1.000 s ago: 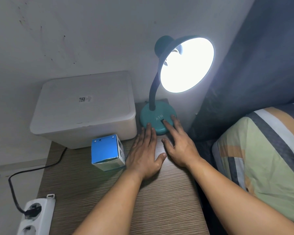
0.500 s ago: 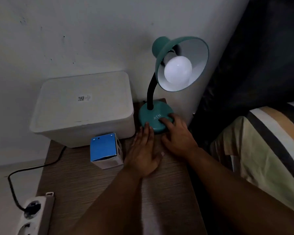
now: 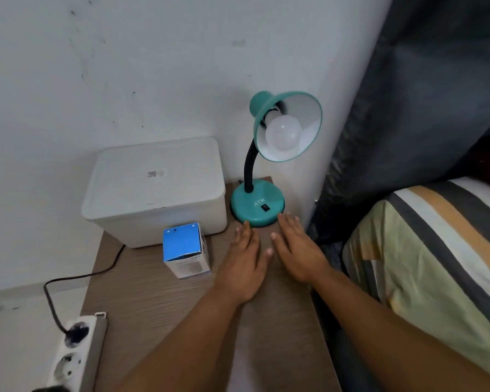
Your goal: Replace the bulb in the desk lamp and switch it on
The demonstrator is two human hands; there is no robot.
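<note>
At the far left, on the floor, a white power strip (image 3: 77, 352) lies with a black plug in it, and a black cable (image 3: 68, 281) runs from it up behind the wooden table (image 3: 153, 306). On the back of the table stands a white plastic box (image 3: 156, 190) with its lid on, close to the wall. Just in front of this box stands a small bulb carton (image 3: 186, 253) with a blue top.

To the right of the carton, the left hand (image 3: 242, 264) lies flat on the table with the palm down and the fingers stretched out. It holds nothing; its fingertips reach the front edge of the lamp base. The right hand (image 3: 297, 250) lies beside it, also flat and spread, with nothing in it, and its fingertips are just at the base's rim.

The desk lamp (image 3: 256, 202) is teal and stands at the back right corner of the table. The black switch (image 3: 265, 207) on its base is uncovered, no finger on it. In the shade sits a white bulb (image 3: 283, 134), and it is not lit.

At the far right a dark curtain (image 3: 422, 94) hangs, and below it lies a striped pillow (image 3: 436, 250).
</note>
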